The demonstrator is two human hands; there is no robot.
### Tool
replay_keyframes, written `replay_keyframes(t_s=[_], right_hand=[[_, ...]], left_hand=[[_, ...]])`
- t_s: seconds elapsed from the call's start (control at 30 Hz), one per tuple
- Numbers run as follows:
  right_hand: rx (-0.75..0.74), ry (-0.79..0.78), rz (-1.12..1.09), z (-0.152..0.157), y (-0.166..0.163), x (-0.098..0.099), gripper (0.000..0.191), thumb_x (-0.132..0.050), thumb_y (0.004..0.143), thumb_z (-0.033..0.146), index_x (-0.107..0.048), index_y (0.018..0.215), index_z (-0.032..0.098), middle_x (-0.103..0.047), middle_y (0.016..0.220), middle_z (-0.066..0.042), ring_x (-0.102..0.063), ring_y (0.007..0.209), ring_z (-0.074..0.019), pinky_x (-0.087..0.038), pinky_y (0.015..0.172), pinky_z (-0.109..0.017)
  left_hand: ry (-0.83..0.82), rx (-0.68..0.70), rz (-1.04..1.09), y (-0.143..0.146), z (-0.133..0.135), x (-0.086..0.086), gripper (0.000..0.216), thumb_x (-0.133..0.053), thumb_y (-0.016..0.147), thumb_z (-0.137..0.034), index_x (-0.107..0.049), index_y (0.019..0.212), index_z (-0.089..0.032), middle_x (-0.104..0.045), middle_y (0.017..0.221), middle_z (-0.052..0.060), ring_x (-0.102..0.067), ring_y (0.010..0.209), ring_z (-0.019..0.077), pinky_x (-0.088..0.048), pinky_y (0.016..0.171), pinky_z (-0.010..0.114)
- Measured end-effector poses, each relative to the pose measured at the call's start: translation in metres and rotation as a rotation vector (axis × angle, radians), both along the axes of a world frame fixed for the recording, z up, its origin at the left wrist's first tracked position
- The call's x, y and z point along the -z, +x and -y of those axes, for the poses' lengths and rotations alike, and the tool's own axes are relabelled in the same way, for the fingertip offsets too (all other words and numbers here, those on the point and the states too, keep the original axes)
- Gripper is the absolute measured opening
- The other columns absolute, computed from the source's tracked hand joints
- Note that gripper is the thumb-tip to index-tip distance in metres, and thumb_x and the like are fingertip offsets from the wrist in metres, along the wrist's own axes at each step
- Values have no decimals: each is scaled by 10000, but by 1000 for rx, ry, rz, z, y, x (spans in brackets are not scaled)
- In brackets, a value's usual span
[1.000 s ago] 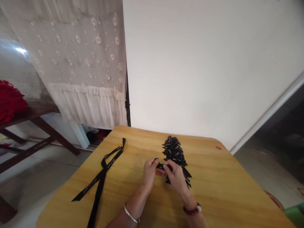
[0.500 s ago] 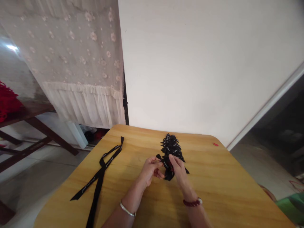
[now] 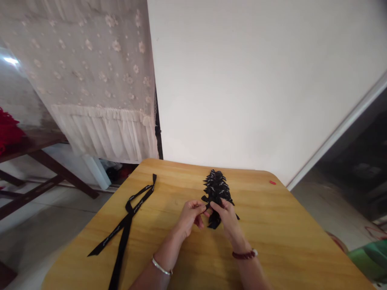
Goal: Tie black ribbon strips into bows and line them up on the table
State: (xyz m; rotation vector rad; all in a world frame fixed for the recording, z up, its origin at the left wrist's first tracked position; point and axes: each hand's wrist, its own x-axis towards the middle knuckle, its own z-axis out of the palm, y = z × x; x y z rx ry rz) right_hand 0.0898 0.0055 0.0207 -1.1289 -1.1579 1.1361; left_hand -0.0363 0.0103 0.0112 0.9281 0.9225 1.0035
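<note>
Between my two hands is a black ribbon bow [image 3: 215, 219] with loops and tails. My left hand [image 3: 193, 213] pinches its left side between thumb and fingers. From the other side, my right hand [image 3: 226, 213] grips the bow near its middle, fingertips close to the left ones. Just beyond lies a row of black bows [image 3: 216, 183] with white lettering, overlapping one another; my hands hide its near end. A long black ribbon [image 3: 130, 213] with white print lies loosely crossed over itself to the left.
The wooden table [image 3: 272, 233] stands against a white wall [image 3: 242, 80]. A small red piece [image 3: 272, 182] lies near its far right corner. At left, a lace curtain [image 3: 99, 80] hangs, and red material [image 3: 9, 131] sits on a dark wooden stand [image 3: 48, 161].
My right fingertips have shifted lower on the bow, close to the left fingertips. A loop at the upper left shows more. The camera view has turned slightly.
</note>
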Motion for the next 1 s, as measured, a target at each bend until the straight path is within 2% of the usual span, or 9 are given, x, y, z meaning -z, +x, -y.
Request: replay_keyframes(t_s=[0.17, 0.37, 0.43, 0.53, 0.67, 0.8, 1.0], right_hand=[[7, -20, -28, -1, 2, 1, 244, -597, 647, 378, -539, 594, 146, -529, 503, 13, -468, 489, -122, -364, 468, -233], [108, 93, 171, -10, 8, 13, 222, -586, 655, 362, -545, 613, 148, -517, 516, 27, -448, 494, -113, -367, 482, -228], [132, 129, 266, -11, 8, 16, 212, -571, 665, 352, -532, 598, 155, -510, 508, 32, -443, 489, -111, -357, 474, -222], [149, 168, 360, -9, 6, 14, 199, -558, 673, 329, -511, 575, 162, -487, 501, 41, -420, 481, -104, -339, 467, -214], [113, 161, 380, -6, 0, 11, 183, -545, 689, 309, -505, 584, 165, -492, 518, 34, -422, 495, -109, -348, 478, -215], [65, 132, 346, -6, -3, 10, 171, -561, 676, 311, -518, 609, 160, -520, 542, 23, -442, 508, -117, -363, 486, -220], [-10, 106, 228, -2, -6, 3, 261, -541, 694, 365, -483, 548, 157, -455, 505, 40, -402, 489, -97, -327, 458, -206]], left_hand=[[-13, -45, 8, 1, 0, -1, 275, -650, 564, -364, -514, 663, -146, -638, 588, 7, -420, 236, 54, -244, 253, 159], [8, -322, 64, -3, -5, 0, 259, -628, 593, -339, -574, 750, -141, -652, 776, 23, -409, 257, 23, -271, 258, 170], [24, -364, 107, -4, -6, 0, 238, -636, 593, -301, -585, 758, -136, -653, 800, 27, -407, 270, 14, -290, 273, 169], [-41, -276, 191, -4, -6, 0, 255, -674, 562, -240, -601, 780, -129, -654, 782, 37, -487, 348, 44, -364, 327, 173], [-115, -128, 290, 2, -3, 3, 224, -716, 509, -157, -604, 695, -99, -632, 631, 38, -592, 550, 124, -465, 473, 203], [-98, -152, 295, 6, -2, 6, 192, -730, 489, -142, -589, 606, -86, -610, 560, 27, -566, 515, 106, -477, 533, 221], [-69, -173, 303, 5, -3, 7, 207, -738, 488, -197, -585, 572, -85, -565, 485, 2, -515, 447, 85, -469, 492, 228]])
